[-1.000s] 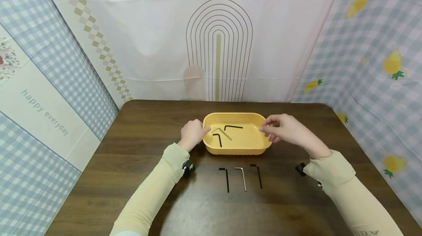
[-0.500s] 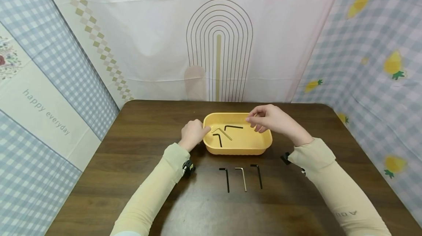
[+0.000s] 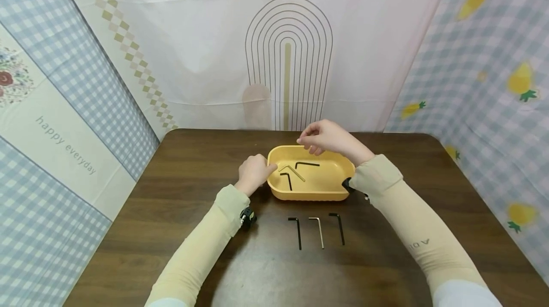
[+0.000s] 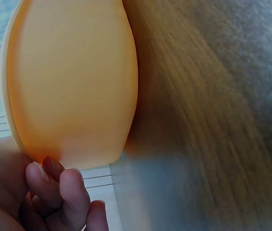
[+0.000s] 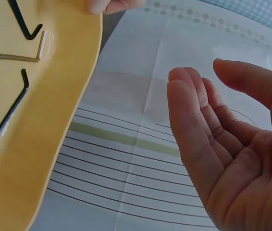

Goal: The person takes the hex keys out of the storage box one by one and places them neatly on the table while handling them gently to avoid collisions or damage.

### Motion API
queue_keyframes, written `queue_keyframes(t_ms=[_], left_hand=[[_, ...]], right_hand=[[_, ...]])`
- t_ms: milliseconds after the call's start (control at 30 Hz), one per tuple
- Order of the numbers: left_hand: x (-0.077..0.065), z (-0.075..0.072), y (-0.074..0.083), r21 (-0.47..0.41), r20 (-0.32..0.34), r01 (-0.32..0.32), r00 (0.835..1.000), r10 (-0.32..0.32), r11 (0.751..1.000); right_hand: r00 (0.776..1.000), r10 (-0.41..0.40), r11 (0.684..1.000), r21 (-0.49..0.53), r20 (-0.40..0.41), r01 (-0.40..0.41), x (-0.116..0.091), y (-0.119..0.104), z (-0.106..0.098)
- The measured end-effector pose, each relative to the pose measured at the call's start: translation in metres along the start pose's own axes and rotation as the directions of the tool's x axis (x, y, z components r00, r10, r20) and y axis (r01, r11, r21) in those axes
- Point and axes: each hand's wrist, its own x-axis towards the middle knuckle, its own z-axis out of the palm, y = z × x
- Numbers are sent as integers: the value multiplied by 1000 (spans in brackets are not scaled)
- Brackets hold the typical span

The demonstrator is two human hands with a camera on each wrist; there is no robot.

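Note:
A yellow plastic basin (image 3: 309, 196) stands on the table. My left hand (image 3: 254, 171) grips its left end, thumb over the rim and fingers curled outside against the wall (image 4: 73, 86). Inside lie a black hex key (image 3: 308, 164), a brass-coloured hex key (image 3: 296, 173) and another black hex key (image 3: 289, 182), grouped towards the left. Over the far rim hovers my right hand (image 3: 328, 138); in the right wrist view its thumb and fingers (image 5: 186, 115) are apart, holding nothing. The right sleeve covers part of the basin's right end.
In front of the basin, three hex keys lie side by side on the dark wooden table (image 3: 257, 273): a black one (image 3: 299, 235), a silver one (image 3: 320, 234) and a black one (image 3: 340, 230). A patterned cloth (image 3: 206, 59) hangs behind the table.
My right hand has moved left and away from me, from the basin's right end to over its far rim. The left hand keeps its grip, and the hex keys lie as before.

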Motion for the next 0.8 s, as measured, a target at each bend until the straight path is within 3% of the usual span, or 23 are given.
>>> queue_keyframes(t_ms=[300,433,600,800], left_hand=[[2,1,-1,2,11,11,1000,-11,1000],[3,2,-2,0,17,22,1000,-22,1000],[4,3,-2,12,23,14,1000,-14,1000],[5,2,-4,32,15,10,1000,-10,999]], right_hand=[[999,29,999,-46,26,-28,30,-10,3],[995,43,993,-112,88,-33,40,-9,10],[978,109,980,-185,176,-76,50,-2,23],[956,156,977,-182,249,-112,64,14,39]])
